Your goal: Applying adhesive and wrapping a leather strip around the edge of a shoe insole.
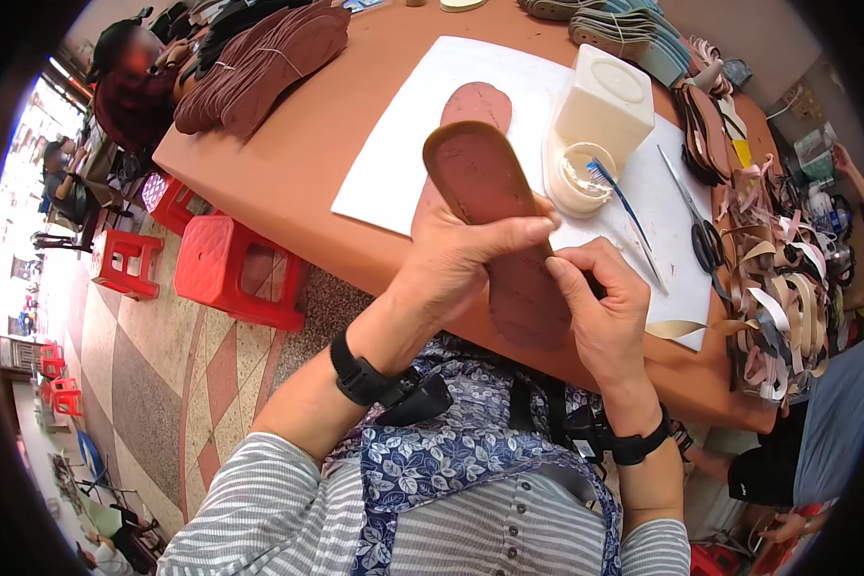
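My left hand [456,254] grips a reddish-brown shoe insole [475,178] around its middle, thumb across its face. A thin olive-tan edging runs round the insole's upper rim. At its right edge, the thumb and fingers of my right hand [607,302] are pinched together on the rim; whether they also hold a strip is hidden. Behind the held insole, a second insole [478,104] lies on a white board [394,158], partly covered. A round white tub [559,197] smeared with pale paste stands to the right, with a blue toothbrush [624,204] leaning against it.
A cream block-shaped container [595,120] stands behind the tub. Black-handled scissors [707,245] lie at the board's right. Tangled ribbons [778,307] hang over the right edge. Insole stacks [269,62] sit at the table's far left. Red stools [206,259] and other people are beyond.
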The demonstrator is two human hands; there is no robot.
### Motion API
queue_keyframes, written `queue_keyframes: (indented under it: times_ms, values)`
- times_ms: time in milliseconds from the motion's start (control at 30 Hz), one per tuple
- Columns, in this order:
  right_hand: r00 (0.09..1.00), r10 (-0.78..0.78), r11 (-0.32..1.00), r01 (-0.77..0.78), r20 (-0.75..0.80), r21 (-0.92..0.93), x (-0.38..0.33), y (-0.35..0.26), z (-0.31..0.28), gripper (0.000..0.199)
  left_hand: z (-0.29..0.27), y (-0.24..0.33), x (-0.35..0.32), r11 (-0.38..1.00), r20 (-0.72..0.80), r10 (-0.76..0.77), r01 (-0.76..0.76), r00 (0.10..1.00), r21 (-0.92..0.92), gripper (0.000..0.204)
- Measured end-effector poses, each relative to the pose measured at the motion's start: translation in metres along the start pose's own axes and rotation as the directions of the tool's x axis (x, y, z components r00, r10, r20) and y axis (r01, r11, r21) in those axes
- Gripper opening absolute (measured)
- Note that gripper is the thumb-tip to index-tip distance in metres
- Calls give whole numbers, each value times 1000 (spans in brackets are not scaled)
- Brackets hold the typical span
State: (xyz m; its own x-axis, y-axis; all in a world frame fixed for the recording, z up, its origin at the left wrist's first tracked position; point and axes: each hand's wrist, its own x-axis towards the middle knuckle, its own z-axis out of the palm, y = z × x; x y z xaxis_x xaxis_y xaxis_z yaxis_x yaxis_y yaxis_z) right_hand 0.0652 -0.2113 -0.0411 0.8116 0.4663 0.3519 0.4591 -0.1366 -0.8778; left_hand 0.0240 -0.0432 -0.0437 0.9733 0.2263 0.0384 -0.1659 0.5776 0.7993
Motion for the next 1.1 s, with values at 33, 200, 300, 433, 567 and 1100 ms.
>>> queue_keyframes:
  times_ms: [33, 200, 300, 433, 567, 1100]
  values:
    - [1000, -9, 1000, 10, -15, 12, 0, 1, 1, 7, 0, -3, 0, 999, -6, -35, 35, 999, 1, 21]
    - [996, 91, 995, -92, 24, 40, -1, 5, -6, 9, 1, -12, -2, 996, 0, -83, 83, 997, -32, 21]
    - [968, 248, 948, -252, 44, 194, -4, 7, -13, 12, -3, -8, 0, 990, -58, -135, 131, 989, -60, 24]
    - [965, 255, 920, -263, 66, 291, -7, 10, -24, 16, -3, -5, 1, 996, -118, -82, 78, 990, -45, 26]
    - [970, 230, 938, -241, 73, 249, -11, 12, -24, 16, -2, -6, 1, 992, -126, -112, 103, 986, -75, 26]
    - [973, 224, 969, -229, 65, 95, -9, 8, -19, 13, -1, -9, 1, 996, -177, -53, 39, 983, -82, 23]
